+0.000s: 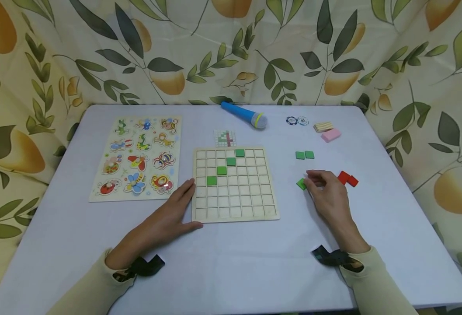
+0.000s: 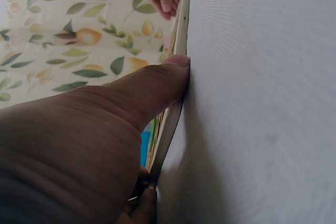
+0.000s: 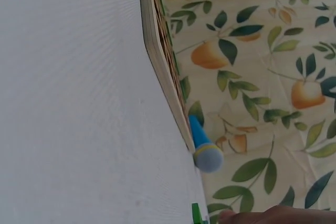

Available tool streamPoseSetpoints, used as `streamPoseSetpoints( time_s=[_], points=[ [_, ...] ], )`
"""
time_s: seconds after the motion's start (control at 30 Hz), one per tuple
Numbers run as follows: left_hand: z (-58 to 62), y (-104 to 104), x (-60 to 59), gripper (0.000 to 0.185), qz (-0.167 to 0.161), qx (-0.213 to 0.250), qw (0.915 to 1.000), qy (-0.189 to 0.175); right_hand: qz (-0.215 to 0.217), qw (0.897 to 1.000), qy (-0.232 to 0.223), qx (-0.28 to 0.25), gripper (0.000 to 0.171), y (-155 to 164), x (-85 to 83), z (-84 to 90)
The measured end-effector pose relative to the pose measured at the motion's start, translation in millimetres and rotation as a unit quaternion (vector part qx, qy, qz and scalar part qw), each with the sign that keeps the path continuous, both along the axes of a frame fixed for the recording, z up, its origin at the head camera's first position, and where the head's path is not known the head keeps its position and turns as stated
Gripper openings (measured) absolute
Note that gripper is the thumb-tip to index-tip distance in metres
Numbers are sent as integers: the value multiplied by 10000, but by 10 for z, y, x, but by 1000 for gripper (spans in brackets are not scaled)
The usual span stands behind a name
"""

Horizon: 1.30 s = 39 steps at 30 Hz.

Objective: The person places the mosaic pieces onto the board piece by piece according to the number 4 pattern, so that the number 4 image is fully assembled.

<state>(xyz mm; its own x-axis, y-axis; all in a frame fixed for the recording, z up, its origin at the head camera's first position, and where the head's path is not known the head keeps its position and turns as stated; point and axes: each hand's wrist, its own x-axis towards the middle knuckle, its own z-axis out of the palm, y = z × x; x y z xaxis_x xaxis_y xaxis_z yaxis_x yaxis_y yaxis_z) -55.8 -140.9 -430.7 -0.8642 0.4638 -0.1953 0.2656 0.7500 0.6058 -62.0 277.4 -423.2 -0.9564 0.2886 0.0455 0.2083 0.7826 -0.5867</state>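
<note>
Thumb (image 2: 157, 85) against board edge (image 2: 176, 103) (touching)

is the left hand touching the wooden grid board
Touching. In the left wrist view the thumb of the left hand presses flat against the edge of the grid board, and the head view shows no gap between them.

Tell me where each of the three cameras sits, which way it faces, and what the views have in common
Head: worn on the head, looking forward and down at the table; both forearms, left hand, right hand show.
Left wrist: low by the left hand, sighting along the grid board edge; thumb against it, right hand's fingers beyond.
Right wrist: low by the right hand, looking across the table to the board edge and blue toy microphone; a little of the hand shows.
Shared: all three see the grid board.
</note>
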Motion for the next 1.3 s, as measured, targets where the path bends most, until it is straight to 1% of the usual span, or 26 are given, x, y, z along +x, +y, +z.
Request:
streamPoseSetpoints(
  time_s=[0.17,0.37,0.5,0.6,0.73,0.9,0.97,1.1,1.23,1.3],
  points=[
    [-9,-39,11,114,83,-33,10000,-26,175,9997,172,-90,34,-52,-174,2],
    [-21,-56,10,113,147,54,9996,-213,197,9990,84,-401,37,-50,-457,37],
    [-31,-36,-7,112,85,71,9997,-217,220,9993,34,-313,37,4,-616,31],
    [-39,-21,-17,112,29,38,9999,-159,231,9995,-123,-171,39,41,-692,21],
    [-33,-9,-18,113,-28,-25,10000,-73,258,9992,-271,-101,41,76,-731,17],
    [7,0,-6,113,-23,-91,10000,17,457,9988,-172,-100,41,99,-737,11],
    [20,6,-2,113,-12,-98,10000,3,495,9986,-165,-56,40,98,-734,12],
    [25,23,-1,114,7,-114,9999,-68,492,9982,-343,9,39,86,-721,16],
    [15,9,0,113,45,-58,9999,-78,695,9966,-442,-43,38,-25,-700,116],
    [5,2,4,113,40,-38,9999,-85,925,9948,-418,-50,37,-124,-660,205]
  ],
)
